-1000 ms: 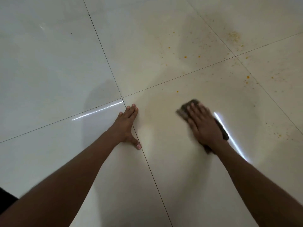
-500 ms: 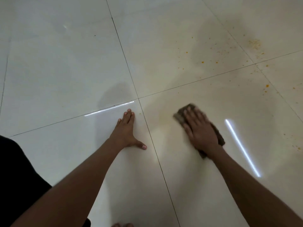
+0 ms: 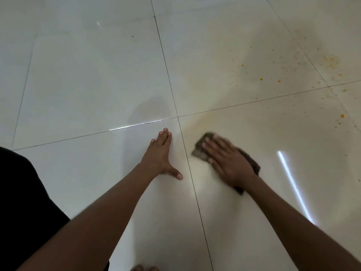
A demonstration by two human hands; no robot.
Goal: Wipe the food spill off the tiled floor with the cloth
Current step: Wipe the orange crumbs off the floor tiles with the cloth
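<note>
The right hand (image 3: 229, 163) is pressing flat, fingers straight, on a dark brown cloth (image 3: 202, 146) lying on the tiled floor (image 3: 88, 75) just right of a grout line. The left hand (image 3: 161, 155) is resting flat, released, beside it. Orange food spill (image 3: 330, 61) is dotting the far-right tiles.

Black clothing (image 3: 23, 202) fills the lower left; what look like bare toes (image 3: 143, 268) show at the bottom edge.
</note>
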